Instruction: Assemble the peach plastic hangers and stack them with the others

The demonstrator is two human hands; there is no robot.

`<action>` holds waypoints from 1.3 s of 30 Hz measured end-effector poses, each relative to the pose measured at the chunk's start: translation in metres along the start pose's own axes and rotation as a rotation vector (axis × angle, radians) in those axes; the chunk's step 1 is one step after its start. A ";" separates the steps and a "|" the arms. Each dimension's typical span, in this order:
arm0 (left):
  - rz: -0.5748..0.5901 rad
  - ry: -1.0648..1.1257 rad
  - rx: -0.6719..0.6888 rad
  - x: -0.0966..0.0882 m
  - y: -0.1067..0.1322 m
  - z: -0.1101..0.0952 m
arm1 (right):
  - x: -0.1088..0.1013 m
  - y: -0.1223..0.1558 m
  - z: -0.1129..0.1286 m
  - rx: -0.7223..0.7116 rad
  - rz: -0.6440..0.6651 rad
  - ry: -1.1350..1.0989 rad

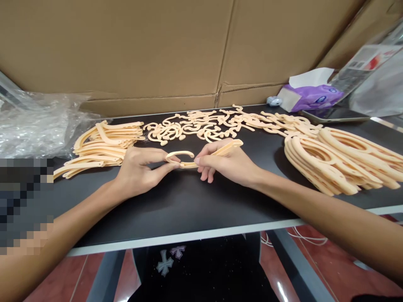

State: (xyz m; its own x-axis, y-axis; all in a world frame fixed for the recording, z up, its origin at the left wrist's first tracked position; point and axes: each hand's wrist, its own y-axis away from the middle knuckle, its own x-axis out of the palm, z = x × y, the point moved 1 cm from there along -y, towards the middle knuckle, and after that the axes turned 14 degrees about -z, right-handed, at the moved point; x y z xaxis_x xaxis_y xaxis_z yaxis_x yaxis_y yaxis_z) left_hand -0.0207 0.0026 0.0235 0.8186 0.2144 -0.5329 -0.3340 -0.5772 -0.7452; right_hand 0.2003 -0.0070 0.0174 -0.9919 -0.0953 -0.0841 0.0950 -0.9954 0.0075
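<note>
Indoors, two bare hands work close together, slightly apart, just above a black tabletop (pixel 189 209). The left hand (pixel 140 170) pinches a cream-coloured hook (pixel 179 154) between thumb and fingers, its curve facing the far side. The right hand (pixel 231 163) is closed on a cream strip (pixel 228 147), which slants up and to the right across the hand; fingers partly hide where it meets the hook, so whether the two are joined cannot be told. Both pieces are at the middle of the scene, between the hands.

On the left, a heap of curved strips (pixel 100 147) lies just beyond the left hand, beside crumpled clear plastic (pixel 37 121). Loose hooks (pixel 201 118) spread along the far middle of the table. Stacked cream pieces with oval openings (pixel 333 167) lie on the right, near the right forearm. At the far right, a purple tissue pack (pixel 315 95) sits behind a dark flat device (pixel 338 114), with a small pale blue object (pixel 274 101) to its left. Brown cardboard (pixel 141 46) stands behind the table; reddish floor tiles (pixel 80 268) show below.
</note>
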 end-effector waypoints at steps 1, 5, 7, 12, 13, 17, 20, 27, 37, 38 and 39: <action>0.001 0.010 -0.033 0.000 0.000 0.001 | 0.001 0.000 0.000 -0.003 -0.010 -0.022; 0.000 0.128 -0.219 0.003 -0.003 -0.001 | 0.001 -0.003 0.001 0.035 -0.034 -0.133; -0.010 0.221 -0.334 0.004 -0.003 -0.003 | -0.001 -0.005 0.001 0.073 -0.058 -0.194; -0.021 0.453 -0.521 0.007 -0.004 -0.010 | -0.003 -0.008 0.001 0.109 -0.083 -0.277; -0.012 0.476 -0.533 0.007 -0.004 -0.010 | -0.002 -0.008 0.000 0.106 -0.080 -0.276; 0.030 0.472 -0.545 0.006 -0.005 -0.010 | 0.001 -0.007 -0.002 0.018 -0.074 -0.211; 0.024 0.428 -0.513 0.004 -0.006 -0.010 | 0.002 -0.006 -0.001 -0.069 -0.064 -0.173; 0.036 0.465 -0.504 0.007 -0.005 -0.012 | 0.000 -0.004 0.000 0.114 -0.005 -0.265; 0.075 0.381 -0.427 0.008 -0.001 -0.011 | -0.003 -0.006 -0.002 0.101 -0.030 -0.298; 0.089 0.375 -0.414 0.009 -0.001 -0.011 | -0.003 -0.006 -0.003 0.100 -0.027 -0.302; 0.104 0.367 -0.399 0.009 -0.001 -0.011 | -0.002 -0.006 -0.003 0.099 -0.024 -0.307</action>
State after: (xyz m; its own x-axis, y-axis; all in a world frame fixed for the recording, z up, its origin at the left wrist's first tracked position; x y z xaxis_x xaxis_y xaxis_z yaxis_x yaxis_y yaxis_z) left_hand -0.0084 -0.0036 0.0237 0.9238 -0.1068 -0.3677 -0.2768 -0.8498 -0.4485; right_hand 0.2022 -0.0011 0.0145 -0.9743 -0.0521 0.2191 0.0771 -0.9912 0.1074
